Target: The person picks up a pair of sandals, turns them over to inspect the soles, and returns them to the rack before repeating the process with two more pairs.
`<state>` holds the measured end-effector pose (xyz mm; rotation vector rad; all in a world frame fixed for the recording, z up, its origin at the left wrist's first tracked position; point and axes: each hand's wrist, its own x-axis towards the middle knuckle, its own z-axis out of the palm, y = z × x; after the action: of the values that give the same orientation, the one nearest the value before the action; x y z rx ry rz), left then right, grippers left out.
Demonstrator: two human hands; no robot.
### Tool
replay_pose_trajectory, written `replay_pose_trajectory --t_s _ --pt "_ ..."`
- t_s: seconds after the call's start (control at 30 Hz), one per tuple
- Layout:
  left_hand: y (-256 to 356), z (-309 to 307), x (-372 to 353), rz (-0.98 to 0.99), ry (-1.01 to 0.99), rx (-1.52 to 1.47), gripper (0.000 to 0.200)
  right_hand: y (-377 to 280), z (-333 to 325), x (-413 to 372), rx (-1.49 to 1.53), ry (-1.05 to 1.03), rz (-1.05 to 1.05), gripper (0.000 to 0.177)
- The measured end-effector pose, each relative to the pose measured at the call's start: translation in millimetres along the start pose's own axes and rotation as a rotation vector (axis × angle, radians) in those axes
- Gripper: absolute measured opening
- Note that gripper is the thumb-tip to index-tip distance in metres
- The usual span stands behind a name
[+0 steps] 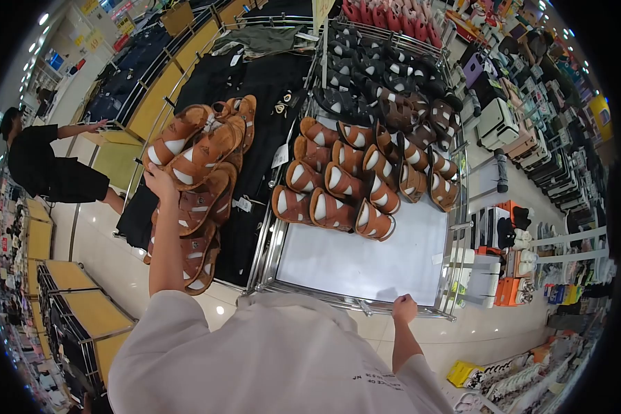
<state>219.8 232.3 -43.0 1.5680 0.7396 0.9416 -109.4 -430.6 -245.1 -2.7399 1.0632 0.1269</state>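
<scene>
My left hand [161, 182] is at the near end of a brown sandal [210, 155] on the left, its fingers closed on the sole's edge and partly hidden. This sandal is part of a pile lying over black clothes [245, 145], with more reddish-brown sandals [196, 255] below it. White paper stuffing shows inside the straps. My right hand [405, 308] is curled closed above the front rail of the display table, with nothing visible in it. Rows of brown sandals [334, 209] stand on the table's white surface [366, 265].
Black sandals [366, 65] and pink shoes [393, 19] fill the table's far end. A metal rail [259, 255] separates the clothes from the sandal table. Suitcases [497, 124] and orange shoe boxes [507, 291] stand to the right. A person in black [52, 162] is at far left.
</scene>
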Motion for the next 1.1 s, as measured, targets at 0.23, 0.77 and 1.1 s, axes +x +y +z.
replay_pose_trajectory --t_s 0.23,0.77,1.1 --pt "74.2 11.0 -48.3 0.002 -0.402 -0.296 0.038 4.9 3.6 2.1 0.016 -0.024 -0.032 0.018" --pt "140.1 106.3 -350.7 -0.391 -1.103 -0.295 0.036 11.6 0.9 -1.8 0.223 -0.047 -0.099 0.015" --pt "82.8 125.6 -414.3 -0.744 -1.323 -0.191 0.043 10.4 -16.6 -1.7 0.265 -0.095 -0.163 0.011"
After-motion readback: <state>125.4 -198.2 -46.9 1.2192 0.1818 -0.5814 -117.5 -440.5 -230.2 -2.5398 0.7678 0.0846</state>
